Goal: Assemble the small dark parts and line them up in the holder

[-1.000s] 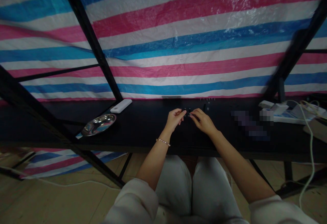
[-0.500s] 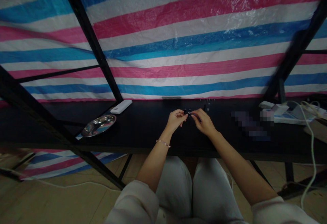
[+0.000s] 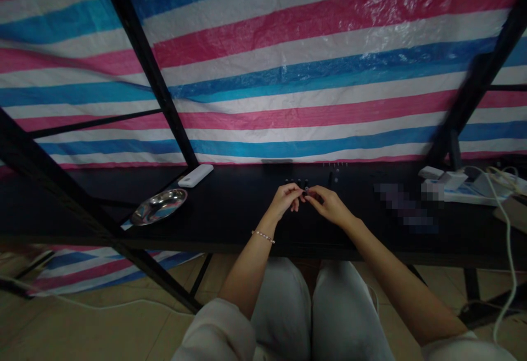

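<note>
My left hand (image 3: 284,201) and my right hand (image 3: 329,207) meet above the middle of a black tabletop (image 3: 230,212). Their fingertips pinch a small dark part (image 3: 305,194), too small and dim to identify. A short row of similar dark parts (image 3: 296,183) stands just beyond my fingers. To the right of them, a few small upright pegs (image 3: 335,173) stand near the table's back edge. A beaded bracelet (image 3: 263,237) circles my left wrist.
A steel dish (image 3: 158,207) and a white power bank (image 3: 195,176) lie at the left. At the right are a pixelated patch (image 3: 405,207), white plugs and cables (image 3: 469,190). Black metal frame bars (image 3: 144,64) stand before a striped tarp (image 3: 313,59).
My hands have drawn closer together, and their fingertips now meet at the small dark part. The whole view has tilted slightly, so the table sits a little lower in the picture.
</note>
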Demonstrator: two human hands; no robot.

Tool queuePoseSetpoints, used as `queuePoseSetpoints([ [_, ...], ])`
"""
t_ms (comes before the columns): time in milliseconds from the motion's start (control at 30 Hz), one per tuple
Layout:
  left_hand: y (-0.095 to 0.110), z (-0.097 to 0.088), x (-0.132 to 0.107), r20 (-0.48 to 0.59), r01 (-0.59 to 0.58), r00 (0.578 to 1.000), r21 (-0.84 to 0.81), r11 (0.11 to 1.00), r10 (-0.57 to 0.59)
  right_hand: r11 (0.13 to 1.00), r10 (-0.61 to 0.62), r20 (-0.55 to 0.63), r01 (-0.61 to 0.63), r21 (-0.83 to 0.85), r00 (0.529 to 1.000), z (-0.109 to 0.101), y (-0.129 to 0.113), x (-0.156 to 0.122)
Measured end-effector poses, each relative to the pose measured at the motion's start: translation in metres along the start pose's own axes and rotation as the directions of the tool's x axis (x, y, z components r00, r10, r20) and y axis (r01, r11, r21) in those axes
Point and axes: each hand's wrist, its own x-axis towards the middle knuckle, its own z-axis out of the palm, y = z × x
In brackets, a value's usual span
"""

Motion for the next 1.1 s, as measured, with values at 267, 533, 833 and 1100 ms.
queuePoseSetpoints([
  [267, -0.004, 0.003, 0.001, 0.074, 0.049, 0.996, 0.091, 0.995, -0.056, 0.997, 0.067, 0.177, -0.059, -0.051, 0.982, -0.014, -0.004, 0.003],
  [533, -0.010, 0.005, 0.004, 0.033, 0.037, 0.999, 0.129, 0.991, -0.042, 0.969, 0.230, 0.118, -0.238, 0.062, 0.966, -0.025, 0.025, 0.009],
  [833, -0.006, 0.006, 0.002, 0.015, 0.057, 0.998, 0.132, 0.990, -0.060, 0.765, 0.638, -0.146, -0.645, 0.005, 0.756, -0.046, 0.099, 0.020],
  [1100, -0.007, 0.005, 0.003, 0.021, 0.045, 0.999, 0.131, 0.990, -0.049, 0.694, 0.694, -0.123, -0.704, -0.149, 0.710, -0.035, 0.109, 0.021],
])
